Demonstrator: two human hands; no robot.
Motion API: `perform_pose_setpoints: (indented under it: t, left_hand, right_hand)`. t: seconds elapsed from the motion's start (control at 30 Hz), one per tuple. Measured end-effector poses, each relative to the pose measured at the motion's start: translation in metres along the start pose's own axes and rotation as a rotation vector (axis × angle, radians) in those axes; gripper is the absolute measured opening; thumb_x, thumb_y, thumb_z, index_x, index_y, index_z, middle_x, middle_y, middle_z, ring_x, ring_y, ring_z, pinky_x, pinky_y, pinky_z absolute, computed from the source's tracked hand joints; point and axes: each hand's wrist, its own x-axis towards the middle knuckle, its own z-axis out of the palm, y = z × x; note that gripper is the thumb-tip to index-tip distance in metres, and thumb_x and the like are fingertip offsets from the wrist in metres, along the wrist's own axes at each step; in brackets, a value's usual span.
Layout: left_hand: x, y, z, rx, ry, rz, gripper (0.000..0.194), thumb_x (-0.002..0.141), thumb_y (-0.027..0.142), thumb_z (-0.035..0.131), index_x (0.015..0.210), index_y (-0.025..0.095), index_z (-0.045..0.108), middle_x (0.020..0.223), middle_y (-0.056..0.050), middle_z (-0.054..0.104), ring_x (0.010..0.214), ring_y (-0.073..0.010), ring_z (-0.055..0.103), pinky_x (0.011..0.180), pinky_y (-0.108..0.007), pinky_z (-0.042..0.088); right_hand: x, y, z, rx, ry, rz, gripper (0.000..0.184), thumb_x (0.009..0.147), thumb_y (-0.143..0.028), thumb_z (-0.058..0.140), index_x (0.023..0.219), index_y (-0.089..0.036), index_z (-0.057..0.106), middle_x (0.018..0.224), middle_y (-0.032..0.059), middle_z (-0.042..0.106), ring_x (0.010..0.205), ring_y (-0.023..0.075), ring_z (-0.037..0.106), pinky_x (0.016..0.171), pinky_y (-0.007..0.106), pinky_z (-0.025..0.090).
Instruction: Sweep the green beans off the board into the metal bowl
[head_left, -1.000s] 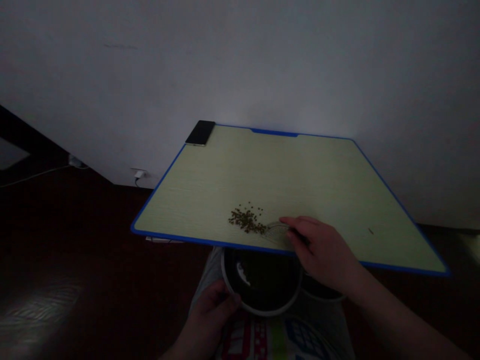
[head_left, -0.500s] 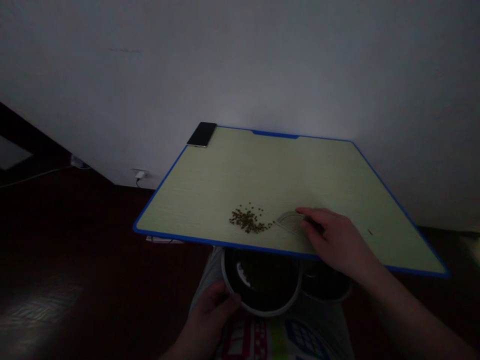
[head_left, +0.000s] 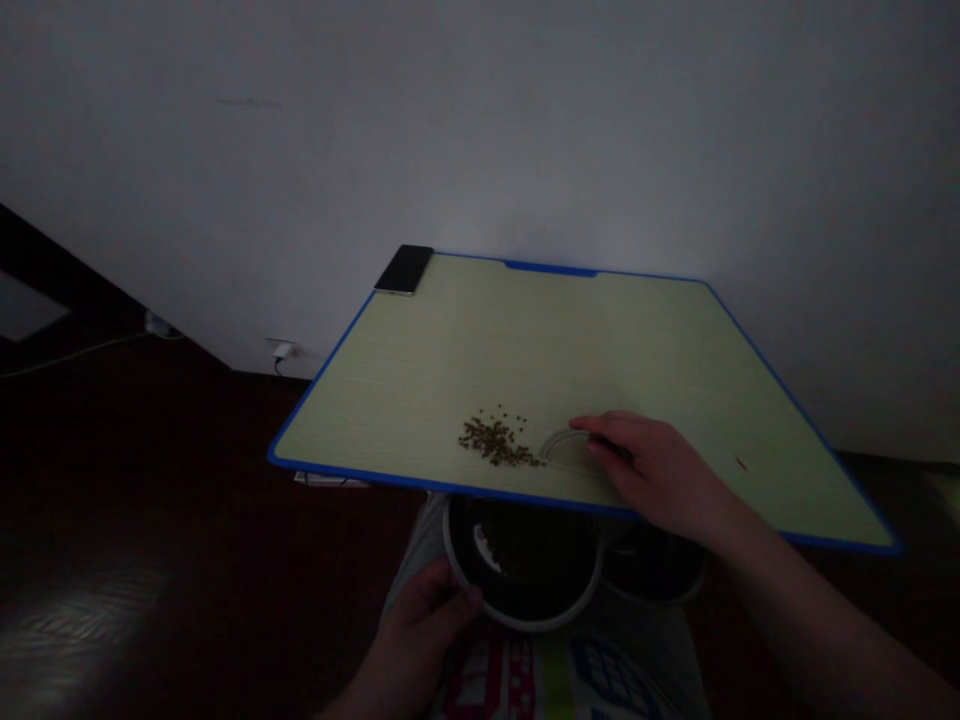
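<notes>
Small brownish grains [head_left: 491, 440] lie in a loose patch on a pale yellow-green tabletop [head_left: 570, 345] with a blue rim. My right hand [head_left: 649, 468] pinches a see-through piece with a curved edge [head_left: 564, 440], its kind unclear in the dim light. That edge rests at the right end of the grains. Below the table's front edge, my left hand [head_left: 427, 625] grips the left rim of a dark bowl with a pale rim [head_left: 534, 625] on my lap. Dark contents show faintly inside it, and its far side is hidden under the tabletop.
A second dark bowl [head_left: 660, 575] sits to the right of the first, partly covered by the table and my right arm. A phone [head_left: 405, 270] lies at the table's far left corner. A small dark sliver [head_left: 741, 464] lies at the right. Behind stands a wall [head_left: 525, 130] with a plugged-in charger [head_left: 282, 351].
My right hand has slid a little to the left with the see-through piece, and the grains at the right end are bunched closer. My left hand stays on the bowl.
</notes>
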Motion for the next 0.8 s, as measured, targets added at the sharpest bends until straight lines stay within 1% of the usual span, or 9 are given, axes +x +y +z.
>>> perform_pose_setpoints:
  t: [0.07,0.17,0.3,0.37,0.47,0.57,0.67,0.8]
  left_hand:
    - [0.001,-0.003,-0.002,-0.004,0.003,0.007,0.023,0.083,0.044,0.091,0.097,0.026,0.086,0.103,-0.006,0.092,0.107,-0.0374,0.084,0.115,-0.059,0.055]
    - [0.0,-0.003,-0.004,0.027,0.015,0.016,0.025,0.083,0.045,0.091,0.097,0.025,0.086,0.1,-0.006,0.092,0.107,-0.0377,0.084,0.113,-0.058,0.056]
    - [-0.001,0.001,-0.002,0.0,-0.02,0.012,0.023,0.086,0.043,0.09,0.1,0.026,0.086,0.106,-0.006,0.092,0.108,-0.0367,0.084,0.115,-0.057,0.056]
    - [-0.001,0.001,-0.002,0.001,-0.013,0.014,0.022,0.085,0.043,0.09,0.1,0.027,0.087,0.107,-0.006,0.092,0.109,-0.0367,0.084,0.116,-0.058,0.055]
    - [-0.001,0.001,-0.002,0.014,0.013,-0.003,0.025,0.084,0.044,0.091,0.1,0.026,0.086,0.109,-0.006,0.092,0.111,-0.0379,0.084,0.116,-0.059,0.054]
    - [-0.002,0.001,-0.001,0.019,0.023,-0.006,0.028,0.081,0.046,0.092,0.099,0.025,0.085,0.106,-0.007,0.093,0.109,-0.0391,0.084,0.114,-0.06,0.056]
    - [-0.003,0.003,0.002,0.004,0.012,0.009,0.026,0.081,0.046,0.093,0.097,0.026,0.086,0.103,-0.006,0.093,0.106,-0.0388,0.085,0.111,-0.059,0.058]
    - [-0.004,0.006,0.005,-0.027,-0.006,0.005,0.022,0.083,0.043,0.092,0.098,0.028,0.087,0.105,-0.005,0.093,0.107,-0.0372,0.085,0.115,-0.059,0.055]
  right_hand:
    - [-0.005,0.001,-0.002,0.016,-0.006,-0.01,0.037,0.102,-0.019,0.052,0.124,-0.023,0.082,0.109,0.0097,0.086,0.095,0.0255,0.082,0.086,0.041,0.067]
    - [-0.013,0.003,-0.005,0.015,0.014,-0.01,0.036,0.102,-0.02,0.052,0.123,-0.022,0.082,0.11,0.0104,0.086,0.095,0.0259,0.082,0.084,0.041,0.067]
    - [-0.022,0.001,-0.007,0.009,0.043,0.011,0.035,0.103,-0.02,0.051,0.121,-0.02,0.081,0.104,0.0107,0.086,0.09,0.0252,0.082,0.08,0.039,0.067]
    - [-0.025,-0.003,-0.006,0.019,0.037,0.015,0.035,0.104,-0.021,0.051,0.121,-0.02,0.081,0.103,0.0107,0.085,0.088,0.0247,0.081,0.078,0.038,0.067]
    - [-0.025,-0.007,-0.003,0.032,0.018,0.02,0.036,0.103,-0.02,0.051,0.122,-0.021,0.081,0.103,0.0105,0.085,0.089,0.0247,0.081,0.077,0.038,0.066]
    - [-0.023,-0.006,0.0,0.009,0.045,0.043,0.036,0.103,-0.021,0.051,0.122,-0.021,0.081,0.108,0.0111,0.086,0.093,0.0256,0.082,0.081,0.039,0.067]
    - [-0.02,-0.003,0.0,-0.015,0.083,0.061,0.036,0.102,-0.022,0.051,0.121,-0.022,0.082,0.109,0.0108,0.086,0.095,0.0264,0.082,0.083,0.041,0.067]
    - [-0.015,-0.004,-0.001,-0.014,0.064,0.039,0.036,0.102,-0.021,0.051,0.12,-0.021,0.082,0.107,0.0108,0.086,0.094,0.0264,0.082,0.084,0.041,0.067]
